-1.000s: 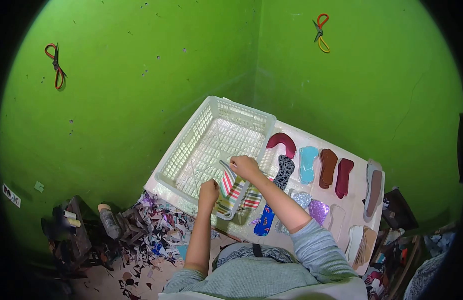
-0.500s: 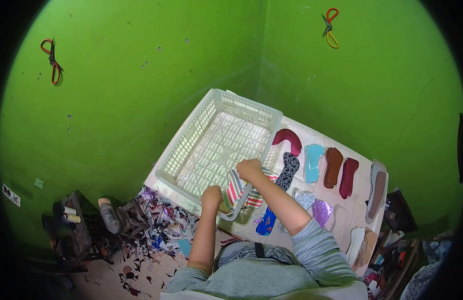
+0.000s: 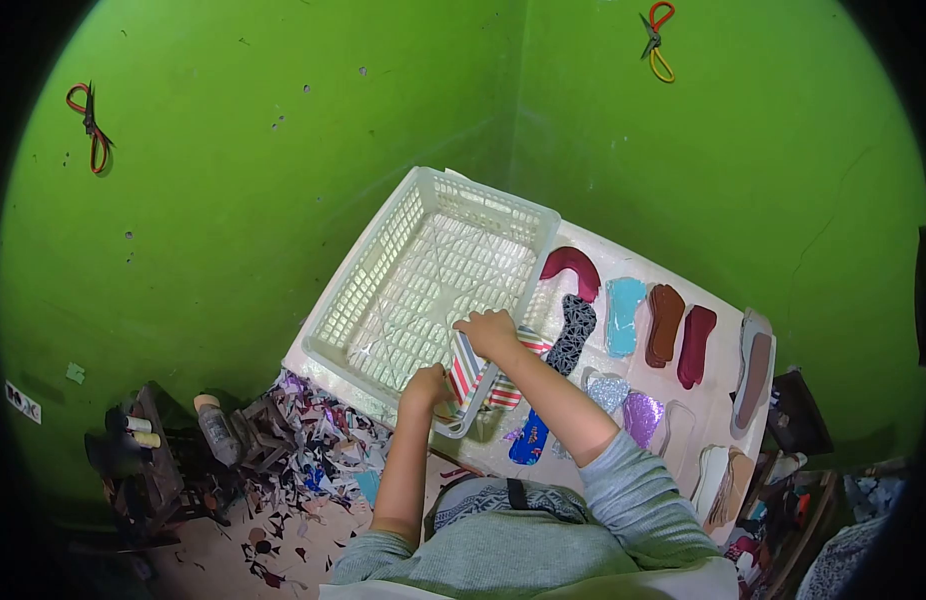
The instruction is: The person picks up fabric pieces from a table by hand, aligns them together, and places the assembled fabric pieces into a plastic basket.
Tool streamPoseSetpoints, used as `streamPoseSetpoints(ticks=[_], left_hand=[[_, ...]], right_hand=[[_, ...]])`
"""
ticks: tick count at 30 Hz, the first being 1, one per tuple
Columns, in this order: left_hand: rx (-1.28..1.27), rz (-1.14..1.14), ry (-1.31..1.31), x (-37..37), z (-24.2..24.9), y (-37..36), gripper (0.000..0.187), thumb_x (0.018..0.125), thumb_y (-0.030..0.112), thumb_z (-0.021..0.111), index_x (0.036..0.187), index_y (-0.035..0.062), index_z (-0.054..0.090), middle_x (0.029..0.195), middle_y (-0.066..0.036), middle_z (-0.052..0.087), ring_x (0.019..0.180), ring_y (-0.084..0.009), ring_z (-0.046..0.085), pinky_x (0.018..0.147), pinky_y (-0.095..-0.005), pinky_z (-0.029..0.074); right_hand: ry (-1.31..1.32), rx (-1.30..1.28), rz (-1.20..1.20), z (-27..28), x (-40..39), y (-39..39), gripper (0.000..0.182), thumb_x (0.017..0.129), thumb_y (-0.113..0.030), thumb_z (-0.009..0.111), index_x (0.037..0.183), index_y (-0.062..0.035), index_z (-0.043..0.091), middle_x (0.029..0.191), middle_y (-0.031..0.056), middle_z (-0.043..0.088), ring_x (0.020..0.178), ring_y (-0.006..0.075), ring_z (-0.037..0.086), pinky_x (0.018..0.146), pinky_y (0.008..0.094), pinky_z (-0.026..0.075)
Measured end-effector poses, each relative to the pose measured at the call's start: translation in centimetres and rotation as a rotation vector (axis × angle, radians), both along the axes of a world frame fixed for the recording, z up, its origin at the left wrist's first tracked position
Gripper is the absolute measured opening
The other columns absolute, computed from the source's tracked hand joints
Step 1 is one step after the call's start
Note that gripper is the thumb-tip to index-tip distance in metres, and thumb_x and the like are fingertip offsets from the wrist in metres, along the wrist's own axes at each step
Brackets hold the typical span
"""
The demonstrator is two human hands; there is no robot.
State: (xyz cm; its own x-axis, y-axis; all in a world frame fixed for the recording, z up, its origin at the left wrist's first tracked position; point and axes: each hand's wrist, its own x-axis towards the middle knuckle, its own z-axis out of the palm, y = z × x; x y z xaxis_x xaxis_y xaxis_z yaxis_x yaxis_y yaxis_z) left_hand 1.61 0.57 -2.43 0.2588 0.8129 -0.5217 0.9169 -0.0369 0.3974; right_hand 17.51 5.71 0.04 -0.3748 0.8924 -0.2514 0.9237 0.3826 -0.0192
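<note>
Striped fabric (image 3: 465, 374) has dropped toward the plastic crate (image 3: 493, 213)'s near corner; left hand (image 3: 424, 388) pinches its edge, right hand (image 3: 490, 335) bends over its top, grip unclear. Even tension should limit creases.

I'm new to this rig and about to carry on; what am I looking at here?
There is no machine: these are a person's bare hands, and every picture comes from one camera on their head, looking forward and down. On the table stands a pale plastic basket. Beside it lie cut pieces, including turquoise, brown and blue ones. The left hand and right hand hold striped material over the basket's near corner.
</note>
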Motion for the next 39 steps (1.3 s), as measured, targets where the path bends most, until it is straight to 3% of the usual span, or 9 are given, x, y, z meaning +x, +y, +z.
streamPoseSetpoints(ticks=[3, 6, 9, 19, 21, 27, 34, 36, 39], left_hand=[[0.053, 0.058, -0.071, -0.4, -1.7, 0.0, 0.027, 0.072, 0.013, 0.061, 0.097, 0.0008, 0.059, 0.094, -0.022, 0.062, 0.090, -0.0356, 0.060, 0.079, -0.0411, 0.047], [0.125, 0.066, -0.072, -0.5, -2.2, -0.3, 0.021, 0.078, 0.009, 0.049, 0.093, 0.0008, 0.061, 0.092, -0.023, 0.062, 0.088, -0.0363, 0.060, 0.077, -0.0417, 0.048], [0.156, 0.082, -0.012, -0.6, -2.3, -0.4, 0.021, 0.080, 0.010, 0.046, 0.091, 0.0012, 0.061, 0.093, -0.022, 0.062, 0.089, -0.0359, 0.060, 0.076, -0.0421, 0.048], [0.173, 0.088, 0.025, -0.4, -1.4, -0.4, 0.020, 0.072, 0.006, 0.056, 0.091, 0.0009, 0.059, 0.090, -0.022, 0.062, 0.089, -0.0351, 0.061, 0.074, -0.0427, 0.049], [0.228, 0.103, -0.028, -0.3, -1.4, -0.1, 0.023, 0.070, 0.010, 0.060, 0.091, 0.0015, 0.058, 0.090, -0.021, 0.062, 0.087, -0.0352, 0.061, 0.073, -0.0432, 0.049], [0.257, 0.167, -0.051, 0.2, -0.1, 0.0, 0.029, 0.066, 0.020, 0.068, 0.090, 0.0066, 0.061, 0.086, -0.018, 0.062, 0.083, -0.0336, 0.060, 0.070, -0.0421, 0.048], [0.445, 0.234, -0.082, 0.7, 0.8, 0.7, 0.017, 0.074, 0.022, 0.061, 0.084, 0.0079, 0.062, 0.076, -0.016, 0.062, 0.073, -0.0325, 0.061, 0.063, -0.0413, 0.048], [0.583, 0.271, -0.180, 0.9, 1.1, 0.7, 0.014, 0.077, 0.018, 0.060, 0.084, 0.0069, 0.061, 0.072, -0.015, 0.062, 0.069, -0.0305, 0.061, 0.060, -0.0396, 0.047], [0.756, 0.325, -0.391, 1.7, 4.1, -0.6, 0.011, 0.078, 0.013, 0.059, 0.084, 0.0045, 0.059, 0.069, -0.015, 0.060, 0.064, -0.0283, 0.061, 0.056, -0.0381, 0.046]], right_hand=[[-0.006, 0.005, 0.050, -0.3, 0.0, 0.1, 0.038, 0.080, -0.012, 0.050, 0.115, -0.0272, 0.054, 0.096, 0.0040, 0.062, 0.089, 0.0225, 0.062, 0.071, 0.0369, 0.047], [-0.071, -0.183, -0.022, -0.1, -0.5, 0.6, 0.039, 0.080, -0.011, 0.051, 0.114, -0.0281, 0.055, 0.093, 0.0049, 0.064, 0.087, 0.0224, 0.063, 0.071, 0.0363, 0.048], [-0.046, -0.133, 0.004, 0.2, -0.3, 0.4, 0.039, 0.079, -0.011, 0.051, 0.113, -0.0288, 0.056, 0.091, 0.0058, 0.065, 0.085, 0.0223, 0.064, 0.070, 0.0359, 0.048], [0.074, -0.041, 0.008, 0.2, -0.2, 0.2, 0.034, 0.079, -0.013, 0.048, 0.109, -0.0262, 0.059, 0.087, 0.0070, 0.065, 0.083, 0.0235, 0.064, 0.069, 0.0377, 0.048], [0.170, 0.001, -0.003, 0.5, -0.3, 0.1, 0.022, 0.079, -0.012, 0.048, 0.093, -0.0162, 0.064, 0.087, 0.0094, 0.065, 0.082, 0.0261, 0.064, 0.069, 0.0390, 0.049], [0.367, 0.171, -0.006, 0.8, -0.1, -0.2, 0.013, 0.072, -0.015, 0.052, 0.079, -0.0102, 0.062, 0.073, 0.0109, 0.063, 0.071, 0.0274, 0.062, 0.065, 0.0403, 0.048], [0.539, 0.205, -0.102, 2.0, 0.0, -2.6, 0.012, 0.075, -0.016, 0.052, 0.078, -0.0081, 0.061, 0.073, 0.0115, 0.062, 0.071, 0.0282, 0.061, 0.066, 0.0399, 0.048], [0.829, 0.373, -0.063, 1.0, 0.1, -3.1, 0.010, 0.076, -0.011, 0.053, 0.081, -0.0053, 0.059, 0.075, 0.0123, 0.062, 0.072, 0.0285, 0.061, 0.066, 0.0382, 0.048], [1.067, 0.394, 0.023, 1.1, 1.1, -5.1, 0.009, 0.076, -0.008, 0.055, 0.083, -0.0033, 0.056, 0.075, 0.0134, 0.060, 0.073, 0.0295, 0.059, 0.066, 0.0389, 0.046]])
